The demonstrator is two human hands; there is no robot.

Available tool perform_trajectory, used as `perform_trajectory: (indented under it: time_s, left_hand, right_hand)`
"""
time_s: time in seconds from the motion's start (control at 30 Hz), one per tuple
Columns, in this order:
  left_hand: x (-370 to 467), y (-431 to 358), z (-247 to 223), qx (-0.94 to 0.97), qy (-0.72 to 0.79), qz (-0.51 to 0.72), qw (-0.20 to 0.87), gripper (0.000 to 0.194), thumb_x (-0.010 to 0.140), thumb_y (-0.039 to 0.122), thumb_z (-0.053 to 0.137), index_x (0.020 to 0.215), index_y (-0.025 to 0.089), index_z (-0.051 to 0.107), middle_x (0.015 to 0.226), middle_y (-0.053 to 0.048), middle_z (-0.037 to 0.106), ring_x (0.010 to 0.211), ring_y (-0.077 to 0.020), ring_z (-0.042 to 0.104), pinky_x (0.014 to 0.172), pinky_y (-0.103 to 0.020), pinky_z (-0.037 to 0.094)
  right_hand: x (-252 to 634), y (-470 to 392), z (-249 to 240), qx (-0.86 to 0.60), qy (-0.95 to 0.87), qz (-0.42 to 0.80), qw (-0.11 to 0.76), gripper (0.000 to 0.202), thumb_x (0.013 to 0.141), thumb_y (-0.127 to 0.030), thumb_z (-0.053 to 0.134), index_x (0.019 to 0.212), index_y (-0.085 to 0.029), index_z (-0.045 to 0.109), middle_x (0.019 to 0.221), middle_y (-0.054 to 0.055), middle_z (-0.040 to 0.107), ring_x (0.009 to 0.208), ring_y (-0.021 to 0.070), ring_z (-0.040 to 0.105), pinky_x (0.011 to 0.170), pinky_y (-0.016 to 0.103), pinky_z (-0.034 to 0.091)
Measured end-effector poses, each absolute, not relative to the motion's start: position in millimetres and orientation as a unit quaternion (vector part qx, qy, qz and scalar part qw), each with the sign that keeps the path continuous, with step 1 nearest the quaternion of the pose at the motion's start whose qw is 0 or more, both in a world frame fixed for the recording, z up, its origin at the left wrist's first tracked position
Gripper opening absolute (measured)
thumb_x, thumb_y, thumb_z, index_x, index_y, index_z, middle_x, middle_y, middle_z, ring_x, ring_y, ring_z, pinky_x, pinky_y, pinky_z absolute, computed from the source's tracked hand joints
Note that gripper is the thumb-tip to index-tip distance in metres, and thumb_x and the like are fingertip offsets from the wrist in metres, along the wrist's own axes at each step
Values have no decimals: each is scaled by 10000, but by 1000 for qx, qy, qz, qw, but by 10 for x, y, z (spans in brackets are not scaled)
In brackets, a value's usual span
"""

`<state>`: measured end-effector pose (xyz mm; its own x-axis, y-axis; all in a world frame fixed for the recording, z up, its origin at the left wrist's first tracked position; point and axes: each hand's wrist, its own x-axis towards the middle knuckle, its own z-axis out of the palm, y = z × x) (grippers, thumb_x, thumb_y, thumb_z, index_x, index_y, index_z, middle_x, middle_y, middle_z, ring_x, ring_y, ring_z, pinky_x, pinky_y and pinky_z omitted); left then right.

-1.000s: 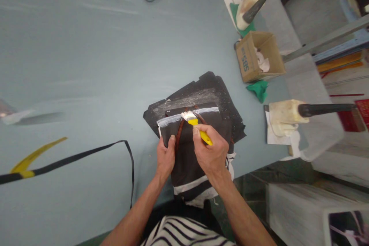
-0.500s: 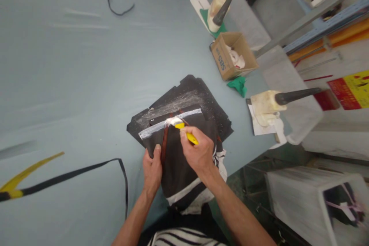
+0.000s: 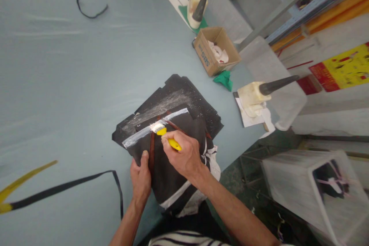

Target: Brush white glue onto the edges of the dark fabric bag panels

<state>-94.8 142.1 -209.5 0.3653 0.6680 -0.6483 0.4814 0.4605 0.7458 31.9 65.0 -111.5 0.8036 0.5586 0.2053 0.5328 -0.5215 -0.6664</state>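
Note:
My right hand (image 3: 184,153) grips a yellow-handled brush (image 3: 173,144), its pale bristles pressed on a whitish strip (image 3: 138,134) along the edge of a black fabric piece (image 3: 173,165). Red-brown lines of stitching or cord run down the fabric. At its left edge my left hand (image 3: 141,177) pinches the fabric, thumb on top and fingers underneath. Beneath the fabric's far edge lies a black board or sheet (image 3: 170,92) smeared and speckled with white. White bands and a bunched white part show at the fabric's near and right side.
A cardboard box (image 3: 211,61) with white rolls, a green cloth (image 3: 224,80) and two glue-crusted containers with dark spouts, one of them the nearer container (image 3: 253,96), stand along the table's right side. A black and yellow strap (image 3: 66,186) lies left; a dark cord (image 3: 92,16) lies far back.
The brush has moved left along the whitish strip, toward the red-brown lines. The whole view has shifted, so the table things appear farther left. My left hand keeps its hold on the fabric.

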Motion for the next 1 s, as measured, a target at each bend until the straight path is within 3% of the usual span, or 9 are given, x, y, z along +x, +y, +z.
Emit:
perform_trajectory:
  time_s: [0.17, 0.4, 0.6, 0.77, 1.0]
  left_hand:
    - [-915, 1436, -2048, 534, 575, 61, 616, 588, 874, 607, 617, 1206, 131, 707, 1216, -169, 761, 1193, -367, 685, 1065, -479, 525]
    - [-882, 1433, -1970, 550, 573, 63, 605, 605, 861, 615, 598, 1188, 118, 710, 1202, -178, 761, 1202, -392, 678, 1068, -504, 529]
    - [-901, 1428, -2016, 552, 587, 54, 589, 622, 850, 625, 596, 1178, 108, 704, 1191, -195, 760, 1190, -404, 680, 1081, -534, 513]
    - [-928, 1409, -2050, 554, 581, 64, 593, 649, 868, 648, 591, 1246, 129, 692, 1245, -170, 751, 1229, -383, 666, 1106, -508, 496]
    - [-941, 1403, -2068, 566, 580, 59, 583, 667, 878, 651, 587, 1264, 117, 691, 1264, -182, 741, 1240, -382, 660, 1113, -500, 491]
  right_hand:
    - [700, 423, -1113, -933, -220, -78, 275, 201, 990, -265, 580, 868, -221, 733, 898, 38, 799, 788, 207, 755, 728, 279, 533]
    - [598, 474, -1081, -881, -283, 45, 376, 166, 987, -281, 600, 905, -243, 739, 924, -5, 803, 826, 170, 766, 773, 245, 542]
    - [920, 286, -1111, -938, -177, -39, 296, 237, 981, -362, 576, 875, -239, 748, 886, 23, 807, 773, 223, 758, 726, 304, 538]
    - [842, 291, -1035, -895, -232, 49, 377, 196, 985, -338, 593, 896, -239, 737, 898, 2, 801, 788, 184, 758, 724, 266, 541]
    - [921, 225, -1061, -928, -180, -8, 326, 211, 978, -344, 586, 871, -239, 735, 870, 18, 795, 755, 207, 740, 716, 294, 530]
